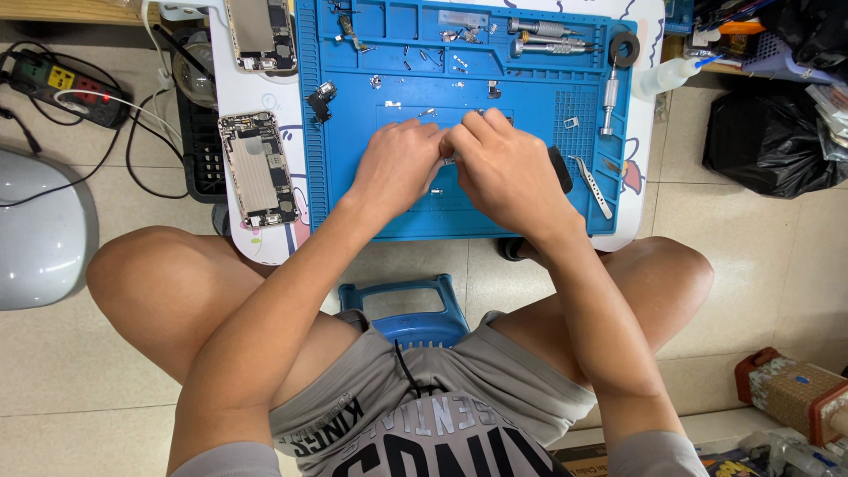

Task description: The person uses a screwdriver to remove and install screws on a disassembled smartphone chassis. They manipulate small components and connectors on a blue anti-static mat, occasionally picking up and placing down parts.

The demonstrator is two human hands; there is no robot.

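Your left hand and right hand both pinch 1 small metal part over the middle of the blue mat. Risk: slipping fingers could drop it among the loose screws farther back.

Two hands pinch a small metal part over a blue repair mat.

The left hand and right hand meet at the centre of the blue mat, fingertips closed together on a tiny metal piece that is too small to identify. At 3 o'clock of the right hand lie tweezers; at 1 o'clock stands a screwdriver, with a roll of tape beyond it. At 9 o'clock of the left hand an opened phone chassis lies on the white table; a second one sits at 11 o'clock.
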